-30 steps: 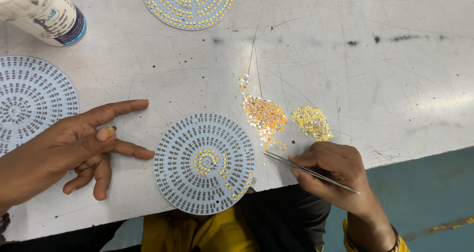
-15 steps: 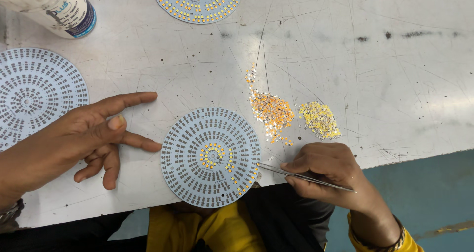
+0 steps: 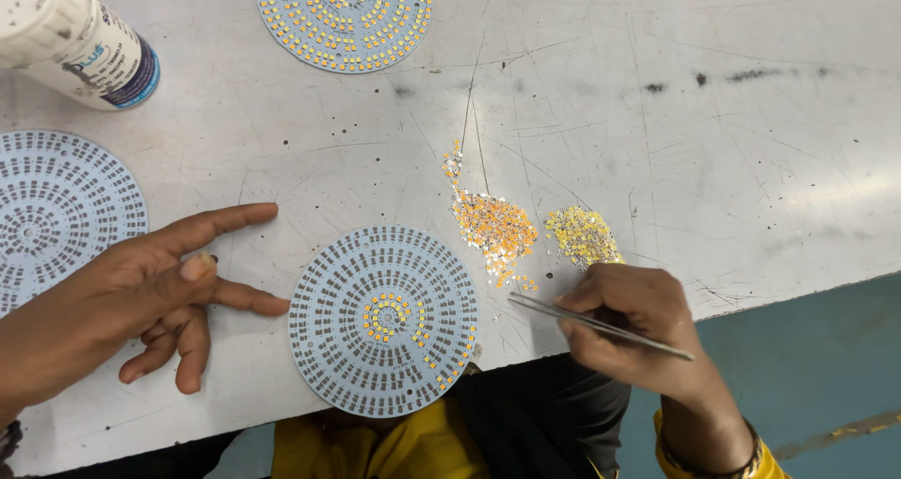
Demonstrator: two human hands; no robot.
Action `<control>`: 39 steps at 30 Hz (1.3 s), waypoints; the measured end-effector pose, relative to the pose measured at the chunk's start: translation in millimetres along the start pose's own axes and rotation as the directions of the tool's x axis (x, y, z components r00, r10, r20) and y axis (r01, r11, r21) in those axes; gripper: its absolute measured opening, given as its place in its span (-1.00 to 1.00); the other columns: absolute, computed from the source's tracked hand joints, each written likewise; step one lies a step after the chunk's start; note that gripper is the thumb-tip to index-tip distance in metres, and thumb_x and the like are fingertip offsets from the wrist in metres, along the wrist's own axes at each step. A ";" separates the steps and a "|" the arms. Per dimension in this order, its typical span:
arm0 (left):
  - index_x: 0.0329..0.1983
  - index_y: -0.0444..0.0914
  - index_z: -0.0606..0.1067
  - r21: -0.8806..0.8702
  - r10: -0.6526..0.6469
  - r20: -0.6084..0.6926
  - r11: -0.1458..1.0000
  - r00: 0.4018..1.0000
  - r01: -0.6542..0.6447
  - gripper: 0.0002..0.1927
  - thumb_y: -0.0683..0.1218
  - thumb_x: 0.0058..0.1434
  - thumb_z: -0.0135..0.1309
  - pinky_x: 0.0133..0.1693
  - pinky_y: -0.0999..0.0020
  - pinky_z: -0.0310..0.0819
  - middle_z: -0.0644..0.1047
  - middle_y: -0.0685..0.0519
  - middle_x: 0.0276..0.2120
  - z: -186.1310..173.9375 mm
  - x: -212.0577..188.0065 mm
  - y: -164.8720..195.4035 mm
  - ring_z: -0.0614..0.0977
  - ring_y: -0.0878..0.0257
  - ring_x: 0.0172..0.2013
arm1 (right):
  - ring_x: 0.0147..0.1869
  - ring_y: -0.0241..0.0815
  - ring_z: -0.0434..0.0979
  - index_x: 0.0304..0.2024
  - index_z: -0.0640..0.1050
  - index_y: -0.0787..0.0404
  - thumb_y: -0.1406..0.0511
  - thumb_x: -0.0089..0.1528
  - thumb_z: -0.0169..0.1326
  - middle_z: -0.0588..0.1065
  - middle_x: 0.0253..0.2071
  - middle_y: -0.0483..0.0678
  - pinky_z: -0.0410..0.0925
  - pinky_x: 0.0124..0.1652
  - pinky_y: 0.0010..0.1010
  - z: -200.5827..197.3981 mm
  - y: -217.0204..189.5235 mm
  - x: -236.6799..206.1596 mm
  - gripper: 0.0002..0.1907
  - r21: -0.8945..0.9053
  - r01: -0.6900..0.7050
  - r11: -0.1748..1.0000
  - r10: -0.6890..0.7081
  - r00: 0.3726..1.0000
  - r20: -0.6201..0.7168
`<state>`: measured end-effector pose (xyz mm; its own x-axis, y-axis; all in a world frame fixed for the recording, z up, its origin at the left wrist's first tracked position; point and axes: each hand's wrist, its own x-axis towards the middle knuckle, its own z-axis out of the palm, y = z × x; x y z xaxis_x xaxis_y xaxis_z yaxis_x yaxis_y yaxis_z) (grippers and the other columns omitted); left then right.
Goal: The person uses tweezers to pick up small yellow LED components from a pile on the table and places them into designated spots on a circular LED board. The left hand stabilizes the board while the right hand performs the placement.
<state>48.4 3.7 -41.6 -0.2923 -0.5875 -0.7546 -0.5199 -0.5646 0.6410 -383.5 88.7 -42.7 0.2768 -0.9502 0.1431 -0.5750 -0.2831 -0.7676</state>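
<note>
Head view, right hand: the right hand point(image 3: 631, 324) pinches slim metal tweezers point(image 3: 601, 325) between thumb and fingers, tips pointing left toward the round board.
Head view, left hand: the left hand point(image 3: 141, 296) lies flat on the table point(image 3: 751, 160), fingers spread, holding nothing; its fingertips reach just beside the round board's left edge.
Round board: a pale blue circuit disc point(image 3: 385, 318) sits at the table's near edge between both hands, with a few yellow chips at its centre.
Loose chips: an orange pile point(image 3: 495, 224) and a yellow pile point(image 3: 582, 235) lie just above the right hand.
Around: a filled disc point(image 3: 343, 15) at top, a blank disc point(image 3: 56, 207) at left, a white bottle point(image 3: 70, 38) in the top-left corner.
</note>
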 end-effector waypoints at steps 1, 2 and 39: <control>0.51 0.00 0.15 0.002 -0.013 -0.007 1.000 1.000 0.014 -0.21 0.39 0.29 -0.13 -0.85 0.39 0.30 0.67 -0.23 -0.18 -0.7 0.8 -1.0 0.64 0.12 -0.79 | -0.63 -0.31 0.36 -0.43 0.60 0.28 0.38 -0.02 0.28 0.43 -0.62 -0.10 0.17 -0.56 -0.47 1.6 0.3 -1.1 -0.87 -0.016 0.010 1.000 -0.009 1.000 0.003; 0.52 -0.01 0.15 -0.003 -0.018 -0.004 1.000 1.000 0.018 -0.20 0.39 0.29 -0.14 -0.85 0.38 0.31 0.67 -0.25 -0.18 -1.5 1.6 -2.1 0.64 0.11 -0.78 | -0.63 -0.31 0.34 -0.43 0.61 0.29 0.38 -0.03 0.30 0.41 -0.63 -0.10 0.15 -0.56 -0.46 2.7 0.7 -1.6 -0.86 -0.033 0.019 0.999 -0.019 1.000 0.007; 0.53 0.03 0.09 -0.030 -0.049 0.017 0.998 0.999 0.049 -0.22 0.36 0.30 -0.17 -0.85 0.39 0.35 0.64 -0.27 -0.13 -8.1 8.5 -18.7 0.64 0.09 -0.76 | -0.55 -0.36 0.48 -0.37 0.62 0.28 0.38 0.04 0.31 0.54 -0.54 -0.13 0.26 -0.53 -0.50 -6.1 2.0 -5.7 -0.86 0.020 0.052 0.998 -0.051 0.999 -0.013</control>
<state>62.1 4.6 -58.8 -0.2805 -0.5494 -0.7871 -0.5096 -0.6097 0.6071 -390.9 92.8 -41.2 0.2960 -0.9360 0.1905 -0.5444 -0.3292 -0.7715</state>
